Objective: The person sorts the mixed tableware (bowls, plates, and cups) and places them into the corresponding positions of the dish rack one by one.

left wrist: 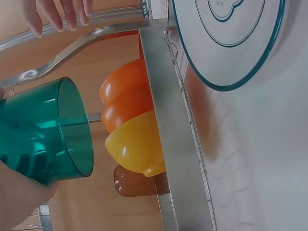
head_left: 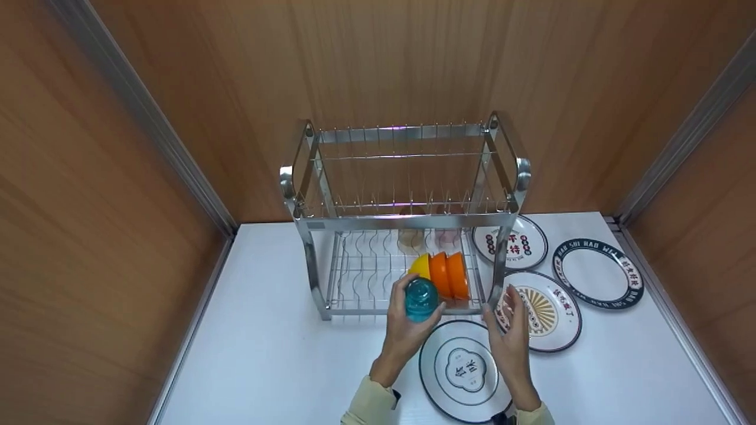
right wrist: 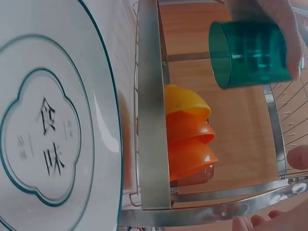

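My left hand (head_left: 404, 330) grips a teal see-through cup (head_left: 421, 301) in front of the rack, fingers and thumb around its side. Mouth downward, the cup (left wrist: 45, 130) hangs near the bowls in the left wrist view. One yellow bowl (head_left: 420, 267) and two orange bowls (head_left: 458, 276) nest in a row on the lower tier of the metal dish rack (head_left: 407, 222). To the right, my right hand (head_left: 512, 348) holds nothing, its fingers extended beside the rack's front right leg. A white plate (head_left: 434, 383) with a dark rim lies below both hands.
More patterned plates lie right of the rack: one with a gold fan (head_left: 558, 336), one with a black lettered rim (head_left: 632, 289), and one with red marks (head_left: 525, 258). Brownish (head_left: 411, 237) and pinkish (head_left: 448, 238) cups stand behind the bowls. Wooden walls enclose the white table (head_left: 254, 330).
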`<state>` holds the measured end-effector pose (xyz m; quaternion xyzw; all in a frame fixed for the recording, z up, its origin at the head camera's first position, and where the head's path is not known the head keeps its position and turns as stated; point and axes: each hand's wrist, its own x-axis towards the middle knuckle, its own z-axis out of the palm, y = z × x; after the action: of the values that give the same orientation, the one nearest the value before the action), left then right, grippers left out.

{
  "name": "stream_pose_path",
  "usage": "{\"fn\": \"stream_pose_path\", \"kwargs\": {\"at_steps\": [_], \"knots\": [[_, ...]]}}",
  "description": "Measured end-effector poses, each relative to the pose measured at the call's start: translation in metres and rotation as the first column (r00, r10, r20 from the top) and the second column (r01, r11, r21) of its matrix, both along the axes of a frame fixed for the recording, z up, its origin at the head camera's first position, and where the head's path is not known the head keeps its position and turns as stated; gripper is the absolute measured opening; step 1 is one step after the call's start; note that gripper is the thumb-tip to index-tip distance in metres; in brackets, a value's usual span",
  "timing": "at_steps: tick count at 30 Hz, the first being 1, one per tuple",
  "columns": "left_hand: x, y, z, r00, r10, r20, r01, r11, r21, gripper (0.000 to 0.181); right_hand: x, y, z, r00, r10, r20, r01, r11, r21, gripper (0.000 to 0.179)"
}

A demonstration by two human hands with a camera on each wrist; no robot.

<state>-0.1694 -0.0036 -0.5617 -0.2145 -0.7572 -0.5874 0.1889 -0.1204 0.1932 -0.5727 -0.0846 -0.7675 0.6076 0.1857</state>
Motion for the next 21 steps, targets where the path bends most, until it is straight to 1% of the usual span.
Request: {"fn": "stream_pose_path", "kwargs": {"at_steps": [3,5,9,13,18,21], "knots": [[-0.007,-0.005,0.003,1.000,0.028,0.000,-0.028,1.000,-0.007,0.073,-0.009,0.003,0.000,1.000,0.019,-0.001,-0.019,0.999,0.031,0.070],[-0.012,-0.007,0.004,0.999,0.044,0.003,-0.044,0.999,-0.007,0.073,-0.014,0.005,0.001,0.999,0.043,0.008,-0.044,0.998,0.035,0.073],[-0.023,-0.012,0.007,0.995,0.102,0.006,-0.101,0.995,-0.021,0.073,-0.023,0.008,0.001,0.996,0.086,0.030,-0.088,0.994,0.067,0.074],[-0.032,-0.020,0.006,0.988,0.150,0.017,-0.150,0.988,-0.027,0.073,-0.028,0.011,0.000,0.994,0.102,0.047,-0.105,0.992,0.077,0.074],[-0.040,-0.026,0.002,0.982,0.178,0.063,-0.177,0.984,-0.020,0.074,-0.032,0.015,-0.002,0.989,0.112,0.101,-0.120,0.990,0.072,0.073],[-0.048,-0.028,0.001,0.974,0.211,0.086,-0.209,0.977,-0.037,0.075,-0.036,0.017,-0.001,0.986,0.128,0.103,-0.135,0.988,0.072,0.071]]}}
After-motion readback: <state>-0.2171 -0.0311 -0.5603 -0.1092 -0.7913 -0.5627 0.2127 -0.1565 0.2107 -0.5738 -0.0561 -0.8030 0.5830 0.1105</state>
